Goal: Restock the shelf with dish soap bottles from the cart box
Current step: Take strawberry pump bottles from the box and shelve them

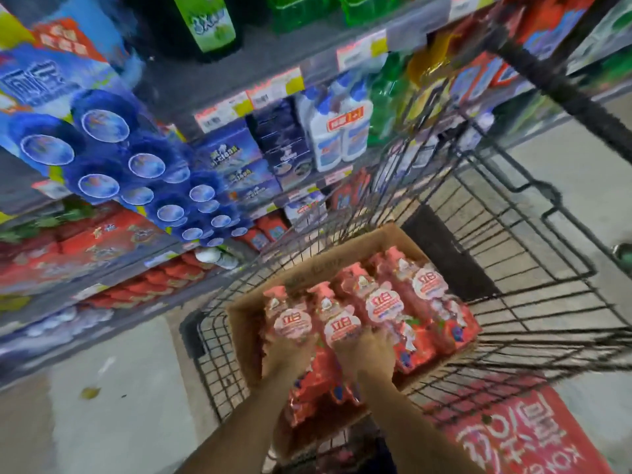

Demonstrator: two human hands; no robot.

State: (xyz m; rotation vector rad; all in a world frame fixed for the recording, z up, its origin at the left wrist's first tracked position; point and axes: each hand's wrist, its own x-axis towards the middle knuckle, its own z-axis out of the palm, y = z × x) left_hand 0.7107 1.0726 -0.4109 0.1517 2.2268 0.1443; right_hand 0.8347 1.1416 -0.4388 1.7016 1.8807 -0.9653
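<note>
— Left hand (285, 354) grips one pink dish soap bottle (287, 323), right hand (367, 354) grips the bottle beside it (337, 323), fingers curled round each.

— Which way do they lie?

— Flat in the cardboard box (307, 271), long axes running away from the person, caps at the far end. More bottles (424, 295) lie alongside. The box sits in the wire cart (513, 268); the shelf (222, 186) stands beyond, to the left.

The box (246, 323) sits in the cart (513, 268), bottles (383, 302) lying inside it, seemingly stacked; the shelf (239, 73) stands left of the cart.
</note>
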